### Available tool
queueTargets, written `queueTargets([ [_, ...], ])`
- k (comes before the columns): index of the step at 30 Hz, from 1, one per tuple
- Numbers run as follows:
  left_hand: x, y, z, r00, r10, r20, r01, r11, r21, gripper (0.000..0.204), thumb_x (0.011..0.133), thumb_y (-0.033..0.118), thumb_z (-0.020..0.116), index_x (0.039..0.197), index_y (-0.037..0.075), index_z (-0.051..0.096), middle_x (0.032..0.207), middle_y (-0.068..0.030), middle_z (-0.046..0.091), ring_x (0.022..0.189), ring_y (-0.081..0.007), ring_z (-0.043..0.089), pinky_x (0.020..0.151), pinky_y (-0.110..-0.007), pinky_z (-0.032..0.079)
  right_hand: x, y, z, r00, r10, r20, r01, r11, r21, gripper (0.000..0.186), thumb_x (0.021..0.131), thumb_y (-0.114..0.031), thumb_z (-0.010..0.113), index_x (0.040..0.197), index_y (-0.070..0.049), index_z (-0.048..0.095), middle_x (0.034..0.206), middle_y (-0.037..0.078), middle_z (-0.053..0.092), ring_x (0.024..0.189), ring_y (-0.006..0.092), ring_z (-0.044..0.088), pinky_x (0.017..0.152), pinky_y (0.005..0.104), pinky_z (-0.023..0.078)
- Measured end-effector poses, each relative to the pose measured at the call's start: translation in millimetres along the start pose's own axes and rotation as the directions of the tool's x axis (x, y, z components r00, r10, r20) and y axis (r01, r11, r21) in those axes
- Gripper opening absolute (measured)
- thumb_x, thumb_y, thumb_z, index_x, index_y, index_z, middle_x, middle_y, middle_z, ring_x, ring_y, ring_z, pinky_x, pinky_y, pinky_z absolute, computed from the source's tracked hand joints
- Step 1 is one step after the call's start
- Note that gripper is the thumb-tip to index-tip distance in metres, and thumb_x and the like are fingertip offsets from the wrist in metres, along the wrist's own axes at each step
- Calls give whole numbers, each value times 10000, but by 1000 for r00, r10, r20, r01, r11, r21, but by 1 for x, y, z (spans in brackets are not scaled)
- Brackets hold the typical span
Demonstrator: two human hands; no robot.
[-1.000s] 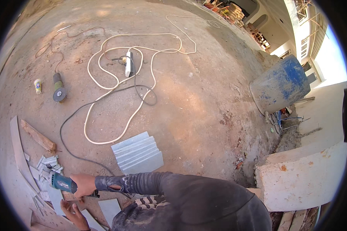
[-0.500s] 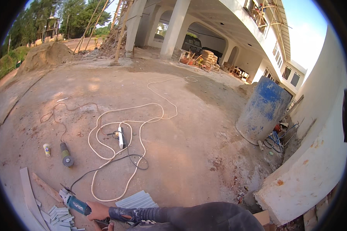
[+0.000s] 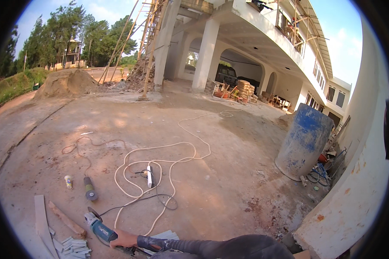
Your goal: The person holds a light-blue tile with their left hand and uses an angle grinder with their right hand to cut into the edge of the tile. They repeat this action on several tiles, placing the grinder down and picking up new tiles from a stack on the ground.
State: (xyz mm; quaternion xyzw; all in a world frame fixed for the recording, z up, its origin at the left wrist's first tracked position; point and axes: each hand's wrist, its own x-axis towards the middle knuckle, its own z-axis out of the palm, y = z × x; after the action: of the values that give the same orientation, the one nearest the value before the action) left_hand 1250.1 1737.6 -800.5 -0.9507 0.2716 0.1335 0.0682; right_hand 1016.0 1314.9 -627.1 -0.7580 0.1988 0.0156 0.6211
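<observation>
My right hand [image 3: 124,239], at the end of a dark sleeve reaching in from the lower right, is closed round the rear of a teal angle grinder [image 3: 103,231]. The grinder's disc end points up and left, just off a wooden stick [image 3: 68,219]. Below the grinder lie several cut pale strips [image 3: 75,247], heaped on the ground. Pale ridged sheets [image 3: 166,235] show partly behind my forearm. My left hand cannot be made out at the lower edge. A second, green and black angle grinder [image 3: 90,190] lies on the ground farther off.
A white power strip [image 3: 150,177] sits among loops of pale extension cord [image 3: 173,172]. A small cup [image 3: 68,182] stands near the second grinder. A long flat board [image 3: 42,220] lies at left. A blue drum [image 3: 304,142] stands by the white wall [image 3: 345,207] at right.
The view has tilted up, so the ground objects sit lower and farther right. My right hand still holds the grinder. Fingers seen below it earlier no longer show clearly.
</observation>
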Motion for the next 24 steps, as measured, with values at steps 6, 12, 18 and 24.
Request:
queueTargets([
  [6,15,-22,52,981,-176,84,180,983,-35,909,634,401,817,1329,-14,402,1263,-277,476,1168,-427,472,990,-477,394,-2,13,4,1000,18,-25,-18,1000,-25,603,665,-311,748,1130,22,559,949,100,608,870,186,557,788,303,454],
  [12,13,-19,74,957,-268,114,276,959,-66,999,616,340,832,1398,-24,328,1318,-279,442,1209,-423,455,1040,-465,365,-8,26,6,999,29,-19,-29,999,-18,602,663,-315,750,1128,19,567,938,98,609,865,184,559,784,296,452],
  [18,-18,53,61,915,-291,-279,64,789,-611,1192,447,196,853,1450,-36,251,1372,-278,400,1258,-422,431,1093,-457,340,3,29,-4,994,94,63,-91,995,-46,614,661,-351,763,1100,32,570,939,120,615,852,212,574,775,323,466],
  [24,-113,73,-67,829,-381,-410,74,801,-595,959,584,272,829,1355,-63,367,1192,-262,502,1117,-424,488,986,-440,398,8,13,4,979,174,108,-188,972,138,228,753,-194,714,883,-37,612,719,14,592,563,102,560,512,260,452],
])
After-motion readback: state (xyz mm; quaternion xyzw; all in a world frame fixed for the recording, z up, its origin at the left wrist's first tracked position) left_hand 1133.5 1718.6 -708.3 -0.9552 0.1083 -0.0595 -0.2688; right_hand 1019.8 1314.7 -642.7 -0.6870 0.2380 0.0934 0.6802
